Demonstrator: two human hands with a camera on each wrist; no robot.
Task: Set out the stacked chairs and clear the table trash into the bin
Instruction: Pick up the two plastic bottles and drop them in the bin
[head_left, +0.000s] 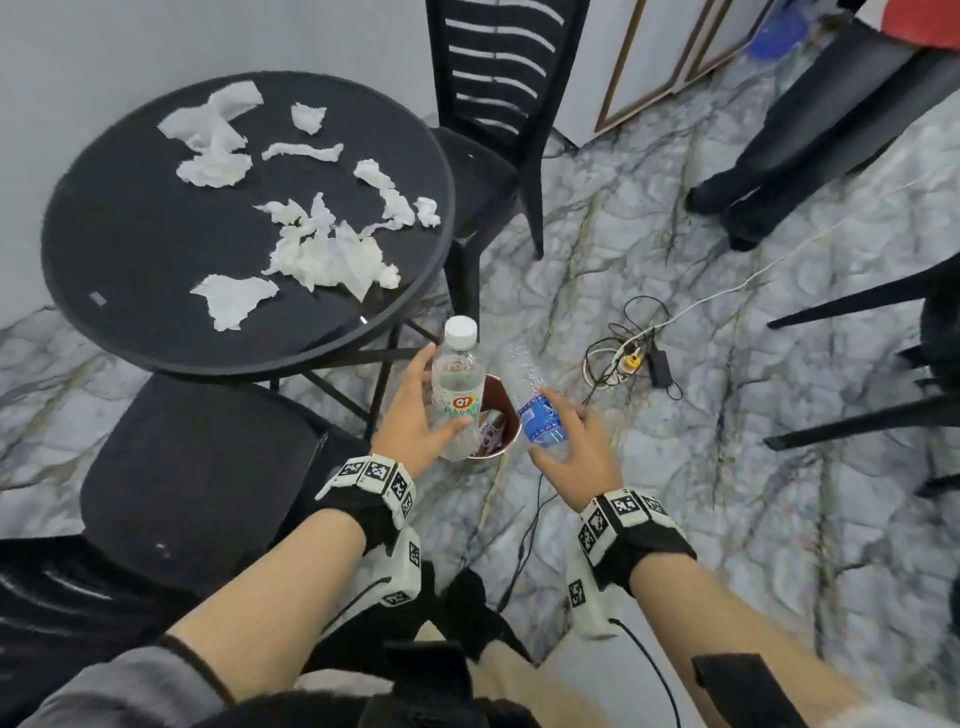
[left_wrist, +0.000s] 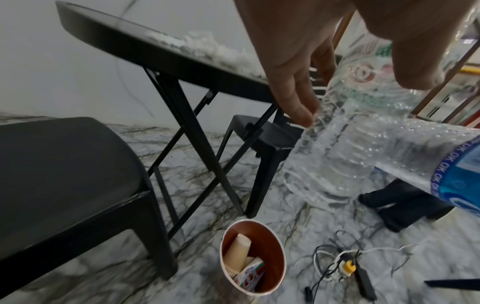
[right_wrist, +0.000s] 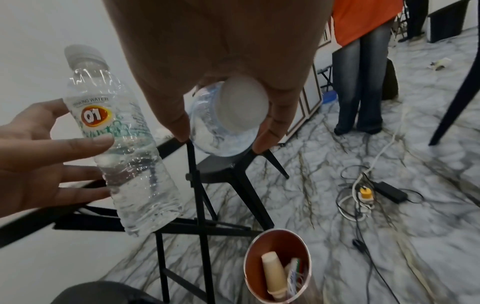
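Note:
Torn white tissue pieces (head_left: 322, 254) litter the round black table (head_left: 130, 234). A small bin (head_left: 501, 395) with a red inside stands on the floor by the table's leg, with some trash in it. My left hand (head_left: 415, 415) holds a clear "01" water bottle (head_left: 456, 384) upright over the bin, thumb in front and fingers behind. Beside it my right hand (head_left: 576, 447) grips a tilted clear bottle with a blue label (head_left: 540, 421), its white cap (right_wrist: 241, 102) showing between the fingers in the right wrist view. Black chairs stand at the near side (head_left: 208, 467) and the far side (head_left: 488, 156) of the table.
A power strip with tangled cables (head_left: 634, 358) lies on the marbled floor right of the bin. A person's dark trouser legs (head_left: 779, 171) stand at the upper right. Legs of another black chair (head_left: 857, 415) reach in from the right edge.

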